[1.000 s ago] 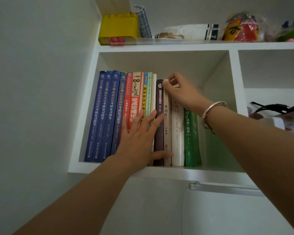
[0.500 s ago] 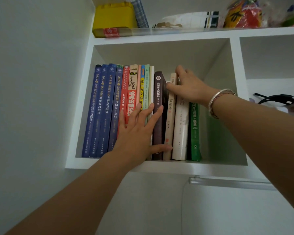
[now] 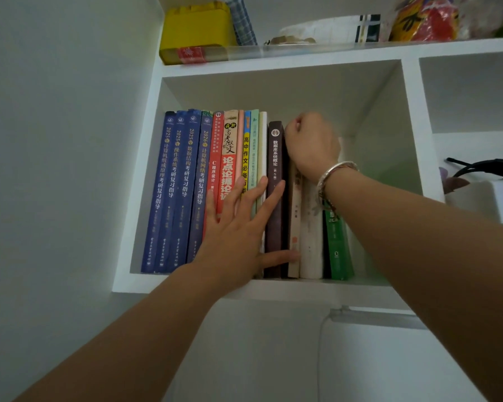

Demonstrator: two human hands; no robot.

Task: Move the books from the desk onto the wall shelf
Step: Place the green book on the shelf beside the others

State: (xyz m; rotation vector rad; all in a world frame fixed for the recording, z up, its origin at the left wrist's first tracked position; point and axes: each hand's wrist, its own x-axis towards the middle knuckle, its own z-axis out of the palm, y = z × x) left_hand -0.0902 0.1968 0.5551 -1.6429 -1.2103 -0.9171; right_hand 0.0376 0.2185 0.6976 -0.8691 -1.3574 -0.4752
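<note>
Two hands squaring the row

Your left hand (image 3: 238,230) presses flat on the books (image 3: 230,181); your right hand (image 3: 311,143) curls over the cream book (image 3: 294,227) top. All stand in the wall shelf (image 3: 186,282) compartment's left part. Nearly done, I'd say; desk unseen.

The left hand (image 3: 235,227) is pressing flat, fingers spread, against upright book spines in the wall shelf (image 3: 145,181). The right hand (image 3: 312,143), at its 2 o'clock, is curling over the tops of the books beside the dark brown book (image 3: 275,204).

White wall shelf (image 3: 186,282) with upright books (image 3: 244,175) in a row
</note>
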